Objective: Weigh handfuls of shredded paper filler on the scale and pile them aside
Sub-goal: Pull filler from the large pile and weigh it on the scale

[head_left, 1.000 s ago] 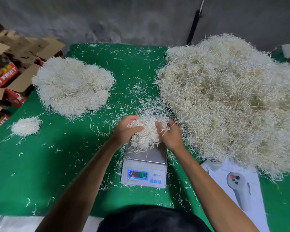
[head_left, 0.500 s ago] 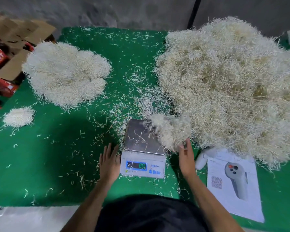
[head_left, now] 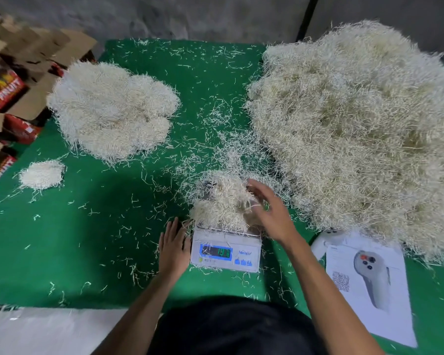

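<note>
A small white digital scale (head_left: 226, 248) stands on the green table near me, its display lit. A handful of shredded paper (head_left: 222, 201) lies on its pan. My right hand (head_left: 269, 211) is at the right side of that handful with fingers spread and relaxed, touching it. My left hand (head_left: 173, 245) lies flat on the table just left of the scale. The big supply heap of shredded paper (head_left: 356, 124) fills the right of the table. A flatter pile of weighed filler (head_left: 113, 108) sits at the far left, and a tiny pile (head_left: 42, 174) lies nearer the left edge.
The green table (head_left: 87, 239) is strewn with loose paper strands. A printed sheet (head_left: 369, 285) and a white handheld device (head_left: 326, 240) lie at the right front. Cardboard boxes (head_left: 13, 93) stand beyond the left edge. A grey wall runs behind.
My right hand brought a handful from the supply heap's side onto the scale pan and now touches it with spread fingers. My left hand stayed flat beside the scale.
</note>
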`<state>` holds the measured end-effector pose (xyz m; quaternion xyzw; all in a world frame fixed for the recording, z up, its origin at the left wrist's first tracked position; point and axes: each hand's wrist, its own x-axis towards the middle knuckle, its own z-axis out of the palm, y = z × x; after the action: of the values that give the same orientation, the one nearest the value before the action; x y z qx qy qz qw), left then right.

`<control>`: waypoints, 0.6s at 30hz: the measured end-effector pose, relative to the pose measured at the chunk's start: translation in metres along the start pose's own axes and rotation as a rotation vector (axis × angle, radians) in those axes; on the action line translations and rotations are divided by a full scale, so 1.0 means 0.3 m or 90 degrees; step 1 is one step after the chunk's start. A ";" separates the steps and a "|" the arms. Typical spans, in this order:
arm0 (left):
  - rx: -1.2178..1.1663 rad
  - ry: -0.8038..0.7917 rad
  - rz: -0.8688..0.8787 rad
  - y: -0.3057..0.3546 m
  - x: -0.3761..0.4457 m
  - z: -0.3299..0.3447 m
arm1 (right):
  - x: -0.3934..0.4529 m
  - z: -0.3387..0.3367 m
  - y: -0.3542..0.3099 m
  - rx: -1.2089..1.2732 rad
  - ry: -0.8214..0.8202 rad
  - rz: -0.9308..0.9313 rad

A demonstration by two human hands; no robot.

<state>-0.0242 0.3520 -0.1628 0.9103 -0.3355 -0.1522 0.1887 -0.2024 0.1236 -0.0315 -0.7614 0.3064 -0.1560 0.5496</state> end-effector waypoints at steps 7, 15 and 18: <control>0.009 0.017 0.002 0.001 -0.008 0.009 | -0.054 -0.049 0.196 0.087 0.187 0.158; 0.002 0.022 0.007 0.002 -0.008 0.010 | -0.181 0.082 0.411 -0.375 0.102 0.114; 0.000 0.024 0.005 0.004 -0.008 0.011 | -0.167 0.085 0.406 -0.344 0.117 0.124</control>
<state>-0.0280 0.3520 -0.1647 0.9117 -0.3352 -0.1347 0.1958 -0.2620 0.1491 -0.1489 -0.8298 0.4568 -0.0838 0.3094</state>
